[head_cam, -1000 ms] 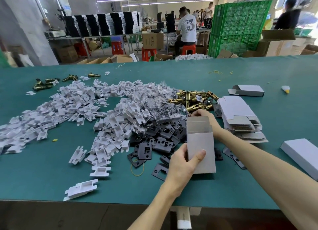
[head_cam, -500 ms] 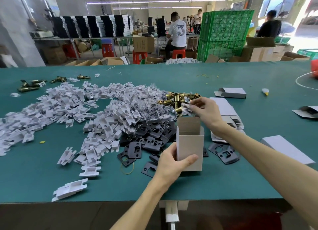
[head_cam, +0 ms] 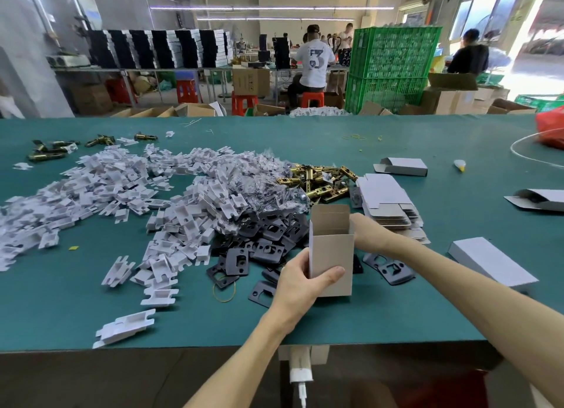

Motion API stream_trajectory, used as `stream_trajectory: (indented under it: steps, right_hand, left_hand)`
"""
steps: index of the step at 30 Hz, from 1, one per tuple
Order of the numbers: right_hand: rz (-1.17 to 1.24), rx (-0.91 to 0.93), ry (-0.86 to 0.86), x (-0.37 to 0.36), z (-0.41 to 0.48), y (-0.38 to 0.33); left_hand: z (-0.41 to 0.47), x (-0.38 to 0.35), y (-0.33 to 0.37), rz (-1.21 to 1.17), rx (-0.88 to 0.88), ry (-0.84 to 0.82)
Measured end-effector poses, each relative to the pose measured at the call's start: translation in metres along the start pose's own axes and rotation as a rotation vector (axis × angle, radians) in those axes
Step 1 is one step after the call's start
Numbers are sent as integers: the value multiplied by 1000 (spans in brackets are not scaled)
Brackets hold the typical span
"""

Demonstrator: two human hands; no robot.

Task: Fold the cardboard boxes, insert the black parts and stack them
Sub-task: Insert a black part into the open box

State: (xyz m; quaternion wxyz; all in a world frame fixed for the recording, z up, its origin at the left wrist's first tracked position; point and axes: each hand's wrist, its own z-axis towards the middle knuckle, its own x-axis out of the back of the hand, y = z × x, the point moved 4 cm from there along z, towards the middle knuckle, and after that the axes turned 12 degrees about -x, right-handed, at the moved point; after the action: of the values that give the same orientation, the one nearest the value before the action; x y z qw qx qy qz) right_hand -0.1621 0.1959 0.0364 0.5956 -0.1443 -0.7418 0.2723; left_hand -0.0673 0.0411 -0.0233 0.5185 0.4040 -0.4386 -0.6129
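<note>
One small grey-brown cardboard box (head_cam: 331, 248) stands upright as a rectangular tube with its top flaps open. Whether its base rests on the green cloth-covered table (head_cam: 76, 300) or hangs just above it, I cannot tell. The left hand (head_cam: 300, 284) grips the box's lower left corner, thumb curled across the front face and fingers wrapped behind. The right hand (head_cam: 364, 230) touches the upper right wall. Its fingertips are hidden by the board, so I cannot say whether they pinch or only press.

The folding looks mostly done and the insertion not yet begun. The next move probably calls for one black part slid edgewise into the narrow mouth while the tube is kept square. The thin, matte, creased board would likely buckle if squeezed.

Flat matte black parts (head_cam: 268, 239) with rectangular cut-outs are heaped just left of the box, and a few lie just to its right. Farther left sprawls a pile of white moulded plastic inserts (head_cam: 183, 200). Behind the box lie shiny brass latch cylinders (head_cam: 320, 183). To its right rear sits a stack of flat cardboard blanks (head_cam: 387, 200), and well to the right lies a closed white box (head_cam: 491, 264).
</note>
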Motion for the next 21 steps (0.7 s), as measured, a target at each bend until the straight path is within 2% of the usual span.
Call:
stream_trajectory:
  steps: [6, 11, 13, 16, 17, 19, 21]
  right_hand:
    - [-190, 61, -30, -8, 1, -12]
    - [-192, 55, -31, -6, 2, -12]
    - [32, 15, 77, 13, 7, -19]
    - [580, -51, 259, 47, 9, -45]
    - [631, -26, 294, 54, 8, -61]
    - [480, 106, 285, 50, 0, -103]
    - [225, 246, 150, 17, -12, -145]
  left_hand:
    - [2, 1, -3, 28, -10, 9]
    - [1, 2, -3, 23, 7, 11]
    - [1, 2, -6, 12, 19, 10]
    - [3, 2, -7, -1, 39, 12]
    - [3, 2, -9, -5, 40, 12]
    - [4, 2, -10, -8, 55, 16]
    - [4, 2, -8, -3, 45, 18]
